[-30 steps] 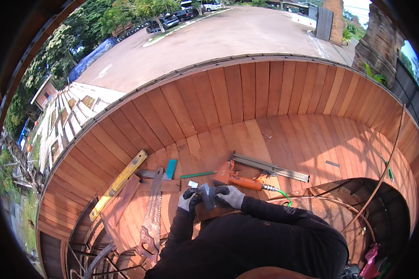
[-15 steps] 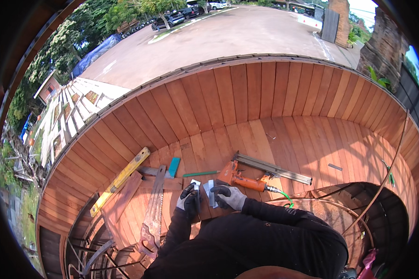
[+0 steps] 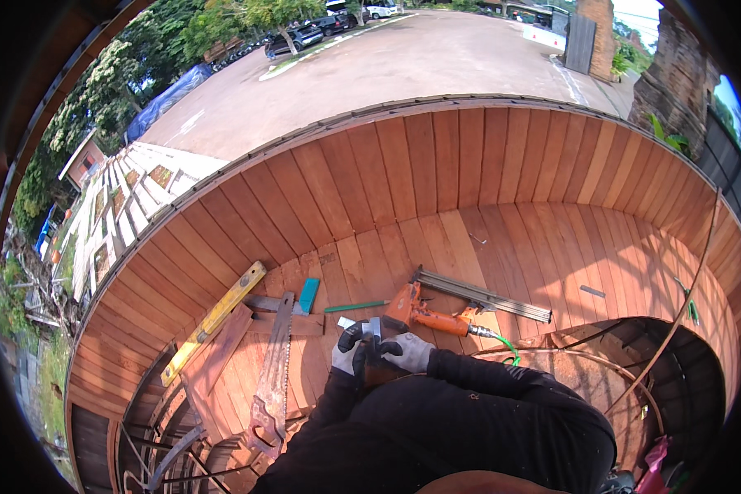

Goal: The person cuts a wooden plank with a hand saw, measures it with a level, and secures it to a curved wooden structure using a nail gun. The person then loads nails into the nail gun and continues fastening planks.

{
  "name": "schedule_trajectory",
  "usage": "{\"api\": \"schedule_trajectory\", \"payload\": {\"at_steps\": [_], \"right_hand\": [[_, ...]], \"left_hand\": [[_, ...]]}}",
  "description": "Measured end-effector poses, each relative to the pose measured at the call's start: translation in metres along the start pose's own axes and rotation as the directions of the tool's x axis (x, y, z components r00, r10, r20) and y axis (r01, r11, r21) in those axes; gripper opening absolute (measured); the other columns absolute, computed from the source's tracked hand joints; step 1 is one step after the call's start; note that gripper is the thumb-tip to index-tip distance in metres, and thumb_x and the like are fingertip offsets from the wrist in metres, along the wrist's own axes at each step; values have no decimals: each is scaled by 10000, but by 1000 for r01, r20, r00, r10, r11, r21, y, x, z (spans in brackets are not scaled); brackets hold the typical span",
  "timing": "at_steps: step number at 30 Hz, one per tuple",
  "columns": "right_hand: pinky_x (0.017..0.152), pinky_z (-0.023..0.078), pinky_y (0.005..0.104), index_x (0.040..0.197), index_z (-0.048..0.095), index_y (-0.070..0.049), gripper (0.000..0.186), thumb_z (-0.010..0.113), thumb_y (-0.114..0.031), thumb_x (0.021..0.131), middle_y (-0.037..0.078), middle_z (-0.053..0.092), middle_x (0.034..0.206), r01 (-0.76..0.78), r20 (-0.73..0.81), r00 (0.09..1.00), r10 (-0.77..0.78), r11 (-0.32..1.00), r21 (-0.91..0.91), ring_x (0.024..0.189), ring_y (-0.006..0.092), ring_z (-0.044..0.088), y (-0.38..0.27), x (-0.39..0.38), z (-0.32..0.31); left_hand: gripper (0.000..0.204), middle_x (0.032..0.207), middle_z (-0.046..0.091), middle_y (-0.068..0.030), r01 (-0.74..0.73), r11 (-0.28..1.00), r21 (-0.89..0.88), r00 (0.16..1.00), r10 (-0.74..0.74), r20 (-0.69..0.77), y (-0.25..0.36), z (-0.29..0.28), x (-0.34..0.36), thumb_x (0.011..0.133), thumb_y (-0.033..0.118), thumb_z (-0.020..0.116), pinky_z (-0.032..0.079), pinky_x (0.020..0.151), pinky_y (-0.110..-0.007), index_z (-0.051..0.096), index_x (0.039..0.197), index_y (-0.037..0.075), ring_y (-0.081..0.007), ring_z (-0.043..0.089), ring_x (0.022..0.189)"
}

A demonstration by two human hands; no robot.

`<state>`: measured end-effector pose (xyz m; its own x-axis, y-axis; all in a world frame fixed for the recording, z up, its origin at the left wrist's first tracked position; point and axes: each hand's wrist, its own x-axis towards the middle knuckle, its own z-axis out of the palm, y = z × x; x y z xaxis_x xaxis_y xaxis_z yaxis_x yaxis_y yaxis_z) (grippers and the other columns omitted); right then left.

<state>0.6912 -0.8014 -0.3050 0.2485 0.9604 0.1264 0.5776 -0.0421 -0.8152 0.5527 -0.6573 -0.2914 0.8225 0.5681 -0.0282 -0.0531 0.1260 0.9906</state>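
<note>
My left hand [image 3: 347,352] and my right hand [image 3: 409,351] wear pale gloves with black fingers. They are close together in front of my body, both closed on a silvery strip [image 3: 372,328], perhaps a stick of nails. The fingers cover its lower part. A small white piece [image 3: 346,323] shows at my left fingertips; whether it is held I cannot tell. Just beyond my right hand lies an orange nail gun [image 3: 426,316] with a long metal magazine and a green air hose [image 3: 510,352]. A green pencil [image 3: 356,306] rests left of the gun's head.
A handsaw [image 3: 275,370], a yellow spirit level [image 3: 214,321] and a square with a teal handle [image 3: 308,295] lie on the left planks. Farther right is a loose dark strip [image 3: 593,291]. A curved plank wall [image 3: 436,160] rises beyond; a thin rod [image 3: 675,321] slants at the right.
My left hand has moved right and up toward my right hand. The two strips, held apart before, are now together between the hands. The nail gun and other tools stay put.
</note>
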Motion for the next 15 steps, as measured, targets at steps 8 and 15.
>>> {"api": "schedule_trajectory", "payload": {"at_steps": [8,15], "right_hand": [[835,499,420,1036,680,-61,200,636,-190,890,184,677,986,-32,47,999,28,996,87,955,364,635,-5,0,-6],[839,502,372,1020,669,-12,183,638,-141,894,152,691,980,87,-102,993,-63,965,249,920,291,654,17,-7,-3]], "left_hand": [[173,925,669,-22,0,1000,32,993,-3,120,-3,6,-6,974,115,573,502,727,-260,635,1114,35,-96,610,847],[157,896,678,-28,50,949,312,996,-71,55,-4,-4,-4,951,61,574,507,709,-254,668,1072,26,-97,625,792]]}}
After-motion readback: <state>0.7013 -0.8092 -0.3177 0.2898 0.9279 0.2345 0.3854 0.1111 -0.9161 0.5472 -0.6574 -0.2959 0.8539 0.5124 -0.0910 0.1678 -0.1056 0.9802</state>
